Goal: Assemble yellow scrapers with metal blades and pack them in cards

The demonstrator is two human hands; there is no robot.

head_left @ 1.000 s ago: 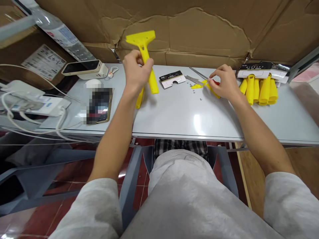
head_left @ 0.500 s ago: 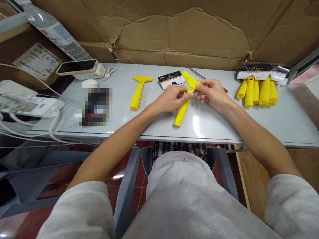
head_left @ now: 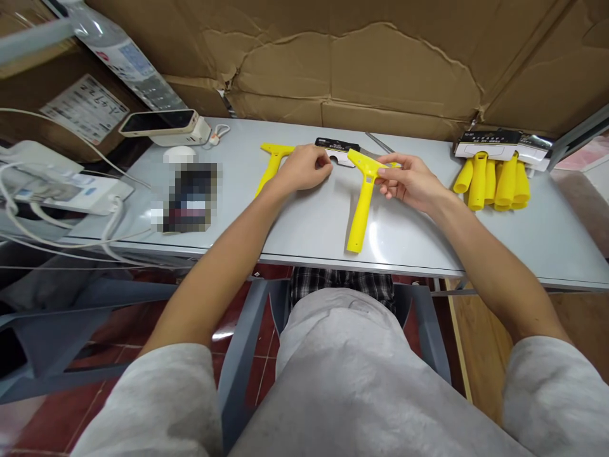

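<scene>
My right hand [head_left: 412,181] pinches a yellow T-shaped plastic scraper [head_left: 360,216] at one side of its wide head, just above the table, its handle pointing down toward me. My left hand [head_left: 307,168] is away from this scraper, its fingers curled in; whether anything small sits between them is hidden. A second yellow scraper [head_left: 270,168] lies by the left hand, partly covered by the hand and wrist. Behind the hands is a black-and-white header card [head_left: 328,145], partly covered by the held scraper's head. A thin grey rod [head_left: 379,141] lies behind the right hand.
Several yellow handles [head_left: 507,181] with header cards [head_left: 490,141] lie at the right. To the left are a phone [head_left: 159,120] on a white block, a blurred-out dark item [head_left: 190,197], a power strip [head_left: 102,197] with cables and a bottle [head_left: 128,60]. Cardboard [head_left: 280,70] stands behind.
My left hand has let go of the scraper and moved left, toward the second scraper. The right hand still holds the first one, whose handle has swung to point more straight toward me.
</scene>
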